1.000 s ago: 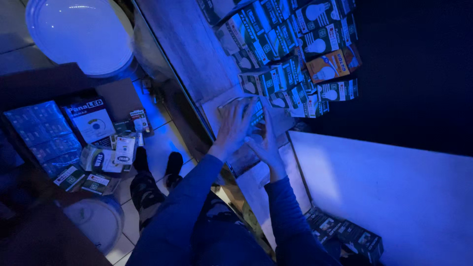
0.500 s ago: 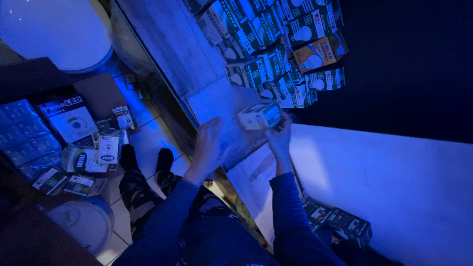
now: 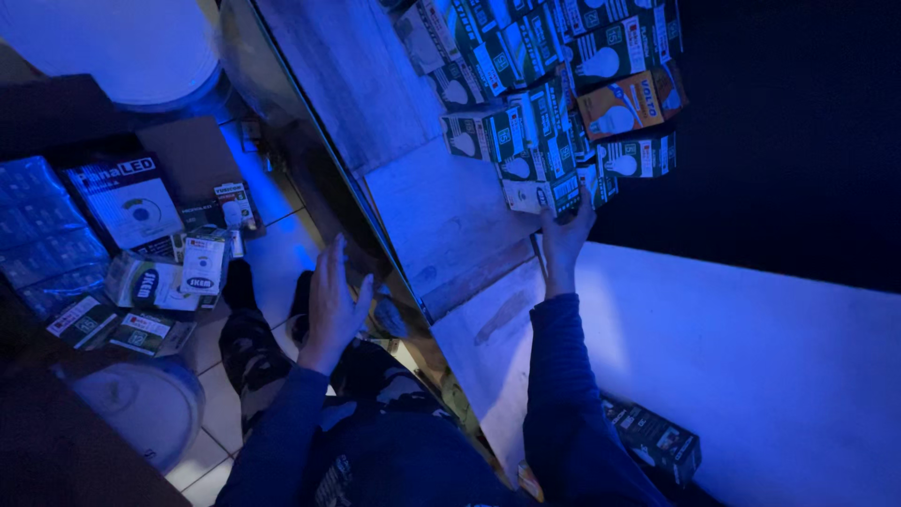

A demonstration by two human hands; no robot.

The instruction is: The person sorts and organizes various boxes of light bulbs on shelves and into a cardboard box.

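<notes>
Looking down through the head camera, I am seeing my left hand (image 3: 333, 300) hanging free above the floor tiles, fingers spread apart and holding nothing, palm turned toward the shelf edge as if it is waiting its turn. Just below and beside that hand my shoes (image 3: 272, 291) are standing on the tiled floor (image 3: 282, 253), and further out to its left a scatter of small cartons (image 3: 164, 282) is lying loose on the floor, probably within reach as stock. Past those, a flat square box (image 3: 127, 202) is lying face up, with a pale round lid or bucket (image 3: 141, 404) near my knee and another pale round shape (image 3: 122, 47) at the far top. Across the shelf board (image 3: 422, 207), my right hand (image 3: 563, 235) is reaching up with fingers closing on a green and white bulb box (image 3: 537, 192), gripping its lower end; I judge it is clamped on it, though the fingertips are partly hidden by the carton. That box is sitting at the near edge of the stack of bulb boxes (image 3: 554, 84), touching its neighbours, so I am holding it from beneath, where a free face is showing. Beyond the grip, one orange bulb box (image 3: 624, 105) is standing out among the green ones. Under my right forearm a dark carton (image 3: 657, 437) is lying against the pale wall (image 3: 751, 357).
</notes>
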